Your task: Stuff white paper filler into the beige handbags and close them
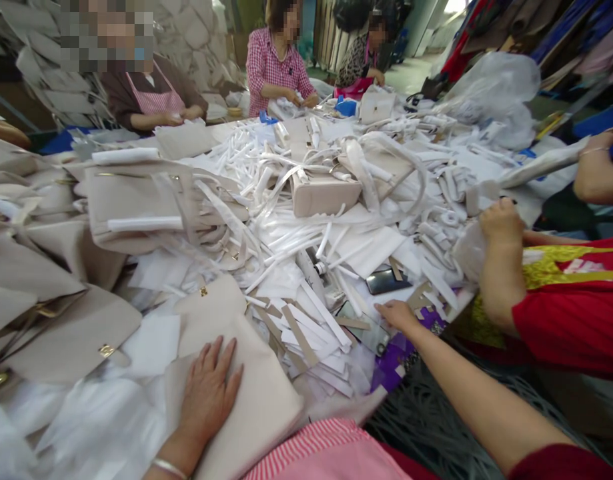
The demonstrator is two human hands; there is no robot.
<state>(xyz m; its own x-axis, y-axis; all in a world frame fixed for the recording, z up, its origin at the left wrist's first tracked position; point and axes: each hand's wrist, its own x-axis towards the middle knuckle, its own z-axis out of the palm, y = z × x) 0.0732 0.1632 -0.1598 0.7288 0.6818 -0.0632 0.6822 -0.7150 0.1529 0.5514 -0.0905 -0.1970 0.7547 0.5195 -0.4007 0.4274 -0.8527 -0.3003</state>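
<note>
My left hand (211,387) lies flat, fingers spread, on a beige handbag (259,380) close to my body. The bag's flap, with a small gold clasp (203,291), is folded back away from me. My right hand (399,315) reaches out to the right over the table, its index finger stretched and its other fingers partly hidden. I see nothing held in it. Just beyond it is a dark phone (387,281). White and brown card strips (311,333) lie heaped between my two hands, and purple patterned material (393,363) shows below my right wrist.
More beige handbags (136,200) are piled at the left, and one (326,193) stands mid-table among white tubes and wrappings. A co-worker in red (576,320) works close on my right. Several people sit across the table. A clear plastic bag (496,93) stands at the far right.
</note>
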